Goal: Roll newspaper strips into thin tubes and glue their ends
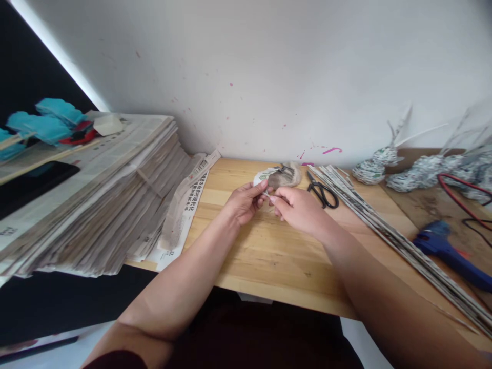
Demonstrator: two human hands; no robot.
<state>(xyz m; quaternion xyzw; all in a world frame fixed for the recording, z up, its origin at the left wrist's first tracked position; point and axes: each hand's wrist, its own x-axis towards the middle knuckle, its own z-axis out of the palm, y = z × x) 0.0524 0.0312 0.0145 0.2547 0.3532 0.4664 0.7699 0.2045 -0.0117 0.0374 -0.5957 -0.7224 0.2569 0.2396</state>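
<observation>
My left hand (246,202) is closed, thumb against fingers, on a piece of white paper (260,178) with green print. The paper's rounded upper part shows above the thumb. Close on the right, my right hand (295,206) pinches the thin pale end that runs between both sets of fingertips. The fingers hide much of that end. Just behind the hands, a fuzzy brown bundle (287,176) with a dark top lies on the wooden table (265,261). Black-handled scissors (323,192) lie right of my right hand.
Long rolled newspaper sticks (378,230) slant across the right side. Beyond them are a blue glue gun (453,253) and woven paper shapes (374,166). At left rises a tall newspaper stack (126,205) bearing a phone (42,177) and blue pieces (54,123). A wall stands behind.
</observation>
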